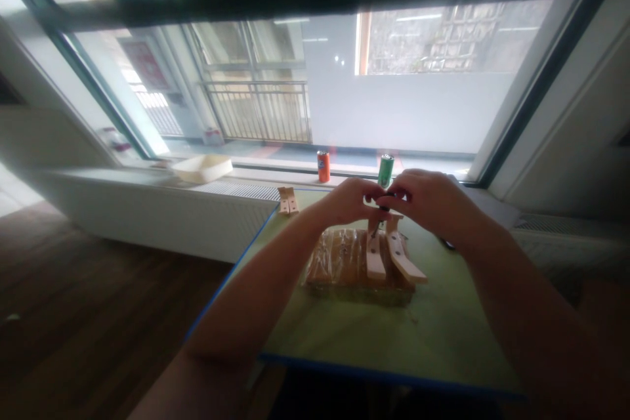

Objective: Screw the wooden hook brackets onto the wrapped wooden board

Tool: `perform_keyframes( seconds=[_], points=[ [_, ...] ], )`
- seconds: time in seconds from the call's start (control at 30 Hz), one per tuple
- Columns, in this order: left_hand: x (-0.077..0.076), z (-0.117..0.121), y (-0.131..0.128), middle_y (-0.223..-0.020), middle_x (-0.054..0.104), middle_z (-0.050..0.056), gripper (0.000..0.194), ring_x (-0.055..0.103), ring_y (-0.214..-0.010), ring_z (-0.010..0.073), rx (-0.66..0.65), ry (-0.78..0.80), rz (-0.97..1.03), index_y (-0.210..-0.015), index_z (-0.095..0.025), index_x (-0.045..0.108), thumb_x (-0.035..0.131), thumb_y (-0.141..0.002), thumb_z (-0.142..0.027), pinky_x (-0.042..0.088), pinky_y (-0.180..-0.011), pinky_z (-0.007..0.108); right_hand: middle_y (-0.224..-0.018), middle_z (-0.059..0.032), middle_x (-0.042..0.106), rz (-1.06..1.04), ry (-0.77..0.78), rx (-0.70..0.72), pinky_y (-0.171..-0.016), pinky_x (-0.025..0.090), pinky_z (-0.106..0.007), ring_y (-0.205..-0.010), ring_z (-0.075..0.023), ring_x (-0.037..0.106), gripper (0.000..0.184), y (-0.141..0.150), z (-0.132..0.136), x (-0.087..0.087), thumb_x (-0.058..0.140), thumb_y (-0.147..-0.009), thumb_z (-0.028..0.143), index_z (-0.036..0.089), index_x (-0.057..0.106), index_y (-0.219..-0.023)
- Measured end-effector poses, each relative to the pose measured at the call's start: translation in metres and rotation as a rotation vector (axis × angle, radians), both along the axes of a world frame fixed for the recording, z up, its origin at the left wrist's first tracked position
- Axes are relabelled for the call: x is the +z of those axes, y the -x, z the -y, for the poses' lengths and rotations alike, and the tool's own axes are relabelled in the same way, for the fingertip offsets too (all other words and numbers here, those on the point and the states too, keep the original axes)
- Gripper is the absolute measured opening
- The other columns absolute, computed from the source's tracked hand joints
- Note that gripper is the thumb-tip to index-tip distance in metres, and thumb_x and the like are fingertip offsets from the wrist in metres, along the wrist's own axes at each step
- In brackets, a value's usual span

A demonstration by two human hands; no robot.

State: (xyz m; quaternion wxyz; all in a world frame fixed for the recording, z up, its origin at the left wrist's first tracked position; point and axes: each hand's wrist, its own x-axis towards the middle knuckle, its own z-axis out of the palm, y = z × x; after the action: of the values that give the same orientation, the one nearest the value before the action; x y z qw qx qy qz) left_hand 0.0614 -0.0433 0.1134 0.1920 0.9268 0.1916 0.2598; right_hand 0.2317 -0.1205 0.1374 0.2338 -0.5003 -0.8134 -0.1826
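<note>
My left hand [355, 202] and my right hand [422, 195] meet over the table, both closed around a small dark-handled screwdriver [385, 203]. Its thin shaft points down toward a pale wooden piece [376, 265] with dark holes. Whether the tip sits in a hole is too blurred to tell. Close on the right, a second angled wooden piece [403, 260] leans outward. Both pieces rest on a brown block [325, 264] wrapped in clear plastic. My fingers partly cover the screwdriver and the far ends of the wood.
Two more small wooden pieces [288, 201] are at the table's far left corner. An orange can [323, 167], a green can [386, 169] and a cream tray [204, 169] stand along the windowsill. A dark object [447, 244] lies beside my right forearm on the green table [344, 341].
</note>
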Motion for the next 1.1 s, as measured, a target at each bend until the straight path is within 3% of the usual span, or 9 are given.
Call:
perform_keyframes(
  seconds=[0.13,0.27,0.37,0.5,0.7,0.93,1.1],
  points=[
    [-0.002,-0.002,0.000,-0.065,0.061,-0.002,0.023,0.051,-0.061,0.0078,-0.044,0.009,-0.051,-0.084,-0.016,0.067,0.058,-0.076,-0.035,0.038,-0.062,0.022,-0.067,-0.0031,0.059,0.007,-0.002,-0.068,-0.051,0.031,-0.026,-0.057,-0.0125,0.047,0.039,0.000,0.000,-0.001,0.048,-0.081,0.050,0.015,0.063,-0.072],
    [-0.002,-0.003,0.001,-0.073,0.064,0.000,0.022,0.054,-0.065,0.0081,-0.108,0.004,-0.071,-0.092,-0.016,0.064,0.052,-0.081,-0.030,0.039,-0.063,0.022,-0.083,-0.0020,0.064,-0.066,0.068,0.111,-0.061,0.039,-0.024,-0.070,-0.0124,0.054,0.022,-0.001,0.007,0.004,0.053,-0.082,0.037,0.019,0.065,-0.089],
    [-0.002,-0.002,0.000,-0.075,0.064,0.000,0.024,0.053,-0.064,0.0084,-0.084,-0.020,-0.057,-0.091,-0.017,0.064,0.059,-0.075,-0.034,0.039,-0.062,0.022,-0.087,-0.0020,0.065,-0.064,0.111,0.181,-0.068,0.041,-0.024,-0.075,-0.0120,0.056,0.018,0.002,0.010,0.006,0.049,-0.085,0.025,0.019,0.066,-0.087],
    [-0.003,-0.001,-0.002,-0.075,0.064,0.000,0.034,0.053,-0.067,0.0105,0.009,-0.041,-0.014,-0.087,-0.016,0.063,0.068,-0.064,-0.042,0.038,-0.061,0.023,-0.086,-0.0034,0.065,-0.050,0.058,0.121,-0.063,0.041,-0.025,-0.072,-0.0133,0.056,0.018,0.008,0.009,0.004,0.051,-0.084,0.025,0.019,0.066,-0.093],
    [-0.003,-0.004,-0.001,-0.064,0.060,-0.003,0.026,0.051,-0.060,0.0082,0.007,-0.044,-0.054,-0.080,-0.016,0.066,0.063,-0.070,-0.040,0.036,-0.058,0.021,-0.076,-0.0050,0.062,-0.003,0.010,0.027,-0.058,0.037,-0.026,-0.065,-0.0134,0.053,0.028,0.011,0.004,-0.001,0.050,-0.084,0.038,0.014,0.066,-0.083],
    [-0.001,-0.009,0.005,-0.074,0.064,0.000,0.019,0.053,-0.063,0.0068,-0.190,0.134,-0.091,-0.088,-0.017,0.066,0.056,-0.078,-0.028,0.040,-0.062,0.021,-0.078,-0.0011,0.064,-0.047,0.092,0.179,-0.060,0.036,-0.023,-0.066,-0.0105,0.053,0.018,0.003,0.009,0.005,0.051,-0.084,0.027,0.019,0.066,-0.090],
    [-0.001,-0.007,0.005,-0.065,0.060,-0.002,0.027,0.048,-0.057,0.0067,-0.079,0.062,-0.036,-0.085,-0.017,0.067,0.065,-0.069,-0.038,0.036,-0.056,0.021,-0.066,-0.0016,0.059,0.009,0.049,0.011,-0.052,0.030,-0.024,-0.056,-0.0108,0.047,0.032,0.004,0.003,0.002,0.051,-0.082,0.043,0.016,0.061,-0.069]
  ],
)
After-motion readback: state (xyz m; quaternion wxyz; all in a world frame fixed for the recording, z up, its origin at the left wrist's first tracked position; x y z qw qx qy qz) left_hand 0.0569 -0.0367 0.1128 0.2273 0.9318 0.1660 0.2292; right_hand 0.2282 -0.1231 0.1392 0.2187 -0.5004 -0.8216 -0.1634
